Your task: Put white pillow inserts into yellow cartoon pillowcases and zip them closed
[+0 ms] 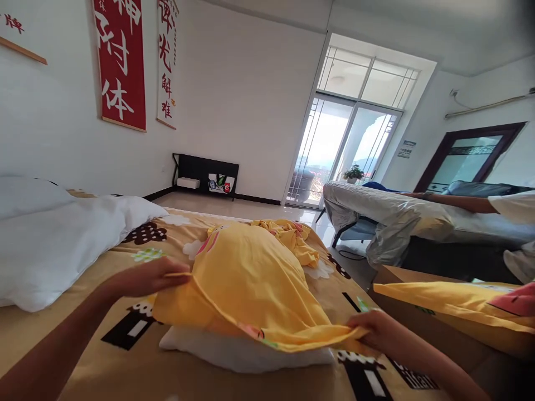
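Note:
A yellow pillowcase (254, 273) covers most of a white pillow (246, 351), whose near end sticks out below the case's opening. My left hand (152, 277) pinches the left edge of that opening. At the right edge, my right hand (371, 328) grips the cloth, so the rim is stretched between the two. Pink and green print shows along the rim and at the far left of the case. Farther back, loose yellow cloth lies crumpled beside the covered pillow. All of this rests on a tan patterned bed sheet (112, 373).
White pillows (75, 239) lie at the left. To the right, a cardboard box (405, 274) has another yellow pillowcase (443, 303) over it. Beyond, a person's arm (463, 203) rests over a plastic-covered surface (376, 203). A black low shelf (196, 167) stands by the wall.

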A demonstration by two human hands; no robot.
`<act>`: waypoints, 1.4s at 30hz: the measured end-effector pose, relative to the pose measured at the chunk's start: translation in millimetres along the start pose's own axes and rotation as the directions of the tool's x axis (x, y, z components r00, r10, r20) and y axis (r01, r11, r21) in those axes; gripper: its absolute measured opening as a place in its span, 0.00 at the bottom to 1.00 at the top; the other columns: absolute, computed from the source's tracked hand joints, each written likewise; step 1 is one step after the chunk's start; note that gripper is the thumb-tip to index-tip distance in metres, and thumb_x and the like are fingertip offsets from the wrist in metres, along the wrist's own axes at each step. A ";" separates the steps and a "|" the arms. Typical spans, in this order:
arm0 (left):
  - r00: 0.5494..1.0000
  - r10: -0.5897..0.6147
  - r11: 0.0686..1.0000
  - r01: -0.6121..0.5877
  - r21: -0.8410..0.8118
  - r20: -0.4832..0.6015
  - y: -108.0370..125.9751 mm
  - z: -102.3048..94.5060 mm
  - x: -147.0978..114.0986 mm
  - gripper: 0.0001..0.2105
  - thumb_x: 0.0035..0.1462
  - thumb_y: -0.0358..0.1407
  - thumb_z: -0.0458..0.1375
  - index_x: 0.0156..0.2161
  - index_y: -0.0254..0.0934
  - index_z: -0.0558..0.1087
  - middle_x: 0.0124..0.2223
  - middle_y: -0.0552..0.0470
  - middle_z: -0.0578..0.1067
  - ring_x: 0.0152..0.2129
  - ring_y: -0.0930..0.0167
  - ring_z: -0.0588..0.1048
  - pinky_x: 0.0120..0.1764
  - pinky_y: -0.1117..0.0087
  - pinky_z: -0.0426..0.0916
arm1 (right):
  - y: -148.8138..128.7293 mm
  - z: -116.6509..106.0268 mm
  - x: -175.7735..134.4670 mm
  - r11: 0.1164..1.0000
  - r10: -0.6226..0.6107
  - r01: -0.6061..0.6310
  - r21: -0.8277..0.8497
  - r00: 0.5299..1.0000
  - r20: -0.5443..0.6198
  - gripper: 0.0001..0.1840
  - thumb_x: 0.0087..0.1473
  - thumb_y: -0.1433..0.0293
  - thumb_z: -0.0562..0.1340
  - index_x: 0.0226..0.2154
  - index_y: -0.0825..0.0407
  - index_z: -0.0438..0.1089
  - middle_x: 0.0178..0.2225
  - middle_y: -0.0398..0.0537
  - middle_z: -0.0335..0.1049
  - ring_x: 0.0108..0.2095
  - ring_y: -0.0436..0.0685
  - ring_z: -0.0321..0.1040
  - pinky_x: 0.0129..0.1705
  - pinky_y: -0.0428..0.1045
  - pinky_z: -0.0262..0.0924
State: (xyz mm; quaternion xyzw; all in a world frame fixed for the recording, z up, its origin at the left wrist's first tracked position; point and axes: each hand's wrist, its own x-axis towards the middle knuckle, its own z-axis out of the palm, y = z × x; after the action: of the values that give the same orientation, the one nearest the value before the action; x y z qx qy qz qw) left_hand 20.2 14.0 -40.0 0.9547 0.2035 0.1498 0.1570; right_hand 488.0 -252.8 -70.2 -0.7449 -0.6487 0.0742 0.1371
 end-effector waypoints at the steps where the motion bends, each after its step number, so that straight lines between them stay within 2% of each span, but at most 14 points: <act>1: 0.993 -0.065 0.997 0.069 0.044 -0.096 -3.9 -12.6 33.4 0.19 0.62 0.43 0.52 0.24 0.31 0.69 0.24 0.58 0.70 0.22 0.77 0.67 0.27 0.80 0.60 | -5.7 -15.8 29.0 0.994 0.026 -0.030 -0.108 0.999 -0.037 0.12 0.49 0.62 0.60 0.23 0.49 0.77 0.22 0.45 0.74 0.26 0.56 0.70 0.29 0.46 0.63; 2: 0.977 -0.098 0.991 0.113 0.068 -0.191 -6.6 -22.1 65.1 0.19 0.63 0.41 0.50 0.26 0.28 0.69 0.25 0.57 0.71 0.24 0.77 0.68 0.29 0.80 0.60 | -13.2 -29.9 56.8 0.969 0.090 -0.129 -0.212 0.978 -0.187 0.14 0.49 0.62 0.61 0.19 0.50 0.75 0.20 0.47 0.73 0.25 0.57 0.69 0.30 0.48 0.62; 4: 0.921 -0.145 0.977 0.190 0.092 -0.362 -6.4 -28.5 115.5 0.18 0.66 0.34 0.43 0.35 0.23 0.70 0.34 0.49 0.75 0.34 0.71 0.72 0.40 0.72 0.63 | -31.9 -48.0 103.0 0.945 0.119 -0.229 -0.233 0.906 -0.407 0.18 0.57 0.64 0.54 0.31 0.53 0.77 0.30 0.55 0.76 0.34 0.62 0.70 0.40 0.57 0.61; 7: 0.729 -0.140 0.952 0.285 0.111 -0.670 9.9 -4.2 147.7 0.17 0.64 0.27 0.42 0.53 0.23 0.65 0.57 0.34 0.68 0.57 0.60 0.62 0.57 0.55 0.51 | -58.9 -38.5 140.5 0.947 0.024 -0.262 -0.184 0.630 -0.777 0.24 0.63 0.65 0.47 0.55 0.54 0.66 0.52 0.63 0.68 0.53 0.68 0.62 0.52 0.64 0.52; 8: 0.715 -0.081 0.954 0.257 0.153 -0.694 17.0 11.4 149.5 0.18 0.64 0.29 0.44 0.57 0.28 0.63 0.62 0.35 0.62 0.61 0.59 0.57 0.59 0.53 0.46 | -64.3 -25.2 146.8 0.960 -0.054 -0.186 -0.209 0.609 -0.791 0.25 0.63 0.64 0.46 0.59 0.53 0.61 0.57 0.61 0.64 0.57 0.66 0.58 0.55 0.64 0.49; 9: 0.753 -0.006 0.958 0.192 0.212 -0.658 22.7 29.3 149.1 0.20 0.63 0.32 0.48 0.60 0.33 0.61 0.65 0.38 0.58 0.63 0.60 0.53 0.61 0.52 0.43 | -66.5 -7.7 151.8 0.967 -0.136 -0.077 -0.244 0.657 -0.742 0.27 0.64 0.62 0.46 0.62 0.50 0.56 0.60 0.58 0.61 0.60 0.64 0.55 0.57 0.62 0.47; 12: 0.954 0.152 0.956 -0.074 0.285 -0.260 16.7 87.0 145.9 0.23 0.65 0.45 0.47 0.63 0.45 0.59 0.68 0.48 0.53 0.65 0.63 0.49 0.63 0.52 0.42 | -50.1 58.4 167.0 0.971 -0.228 0.186 -0.152 0.915 -0.333 0.28 0.64 0.56 0.45 0.64 0.40 0.51 0.65 0.46 0.53 0.64 0.60 0.49 0.62 0.62 0.42; 15: 0.991 -0.042 0.982 0.064 0.179 -0.126 -31.1 138.6 144.7 0.25 0.67 0.49 0.39 0.65 0.47 0.54 0.69 0.49 0.49 0.66 0.63 0.47 0.63 0.49 0.40 | -10.2 122.4 184.3 0.997 -0.023 0.031 0.068 0.993 -0.115 0.30 0.63 0.52 0.42 0.65 0.38 0.48 0.67 0.42 0.45 0.67 0.58 0.41 0.65 0.62 0.38; 19: 0.956 -0.283 0.955 0.288 0.075 -0.072 -101.0 185.1 144.2 0.27 0.68 0.47 0.37 0.68 0.45 0.42 0.70 0.49 0.45 0.66 0.63 0.43 0.63 0.46 0.38 | 30.0 171.2 202.4 0.987 0.116 -0.105 0.120 0.988 -0.097 0.35 0.62 0.53 0.39 0.66 0.50 0.47 0.68 0.50 0.43 0.67 0.57 0.39 0.64 0.60 0.42; 24: 0.947 -0.316 0.947 0.318 0.040 -0.055 -108.1 191.7 135.1 0.27 0.68 0.47 0.36 0.68 0.43 0.40 0.70 0.48 0.42 0.66 0.62 0.42 0.62 0.45 0.41 | 34.4 174.9 192.6 0.985 0.139 -0.124 0.121 0.983 -0.119 0.32 0.62 0.54 0.41 0.65 0.45 0.49 0.67 0.47 0.46 0.66 0.58 0.43 0.61 0.60 0.50; 29: 0.978 -0.197 0.976 0.202 0.074 -0.075 -118.3 180.0 38.5 0.26 0.67 0.46 0.40 0.68 0.47 0.46 0.68 0.48 0.50 0.64 0.61 0.52 0.62 0.50 0.50 | 65.0 160.2 98.1 0.998 -0.036 0.045 0.045 0.983 -0.182 0.30 0.58 0.60 0.52 0.64 0.41 0.53 0.62 0.45 0.57 0.60 0.62 0.58 0.58 0.58 0.58; 34: 0.955 -0.199 0.964 0.231 0.133 -0.219 -124.3 178.8 -56.9 0.33 0.62 0.45 0.51 0.68 0.51 0.41 0.68 0.48 0.52 0.63 0.56 0.56 0.60 0.51 0.56 | 91.3 151.9 24.2 0.982 -0.113 0.060 -0.180 0.947 -0.301 0.40 0.49 0.66 0.60 0.64 0.41 0.52 0.63 0.47 0.54 0.60 0.65 0.58 0.53 0.56 0.64; 39: 0.989 -0.043 0.989 0.062 0.132 -0.139 -67.6 165.9 -26.5 0.22 0.57 0.30 0.51 0.57 0.45 0.68 0.58 0.45 0.69 0.55 0.58 0.66 0.57 0.53 0.60 | 47.4 143.6 50.2 0.994 -0.059 0.022 -0.104 0.928 -0.369 0.29 0.53 0.64 0.54 0.59 0.39 0.63 0.60 0.50 0.61 0.59 0.66 0.60 0.53 0.62 0.60; 42: 0.965 0.069 0.996 -0.050 0.078 -0.254 -45.0 154.3 4.3 0.14 0.59 0.29 0.48 0.45 0.39 0.74 0.54 0.42 0.70 0.52 0.60 0.67 0.56 0.56 0.61 | 16.4 132.2 79.4 0.996 -0.032 0.070 0.054 0.859 -0.512 0.26 0.56 0.59 0.51 0.56 0.41 0.66 0.59 0.52 0.62 0.57 0.67 0.60 0.55 0.67 0.56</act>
State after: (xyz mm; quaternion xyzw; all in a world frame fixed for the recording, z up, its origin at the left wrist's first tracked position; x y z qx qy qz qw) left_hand 62.7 18.1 -195.0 0.9380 0.1985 0.2694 0.0906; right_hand 477.0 -162.1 -195.6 -0.7152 -0.6057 -0.1063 0.3321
